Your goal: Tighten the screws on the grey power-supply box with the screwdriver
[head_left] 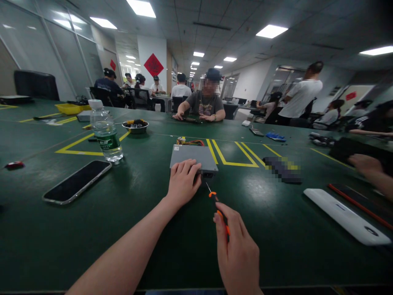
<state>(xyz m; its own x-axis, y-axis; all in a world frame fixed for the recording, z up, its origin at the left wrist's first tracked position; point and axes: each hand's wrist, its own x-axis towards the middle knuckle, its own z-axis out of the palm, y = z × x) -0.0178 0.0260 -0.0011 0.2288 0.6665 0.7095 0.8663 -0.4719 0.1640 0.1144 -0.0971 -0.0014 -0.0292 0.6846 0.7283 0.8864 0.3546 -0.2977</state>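
A grey metal computer power supply unit (pixel 196 155) lies flat on the green table, with a black socket in its near side. Red and yellow cables (pixel 192 142) come out behind it. My left hand (pixel 184 180) grips the unit at its near edge, fingers over the top. In my right hand (pixel 236 246) is a screwdriver (pixel 213 200) with an orange and black handle, held between thumb and fingers. Its thin shaft points forward, the tip close to the socket side; whether it touches the metal I cannot tell.
To the left are a phone (pixel 76 182), a water bottle (pixel 106 135), a metal bowl (pixel 135 127) of tools and a yellow tray (pixel 72 108). A white device (pixel 345 217) lies right, near another person's hand (pixel 368 166). A person (pixel 202 102) sits opposite.
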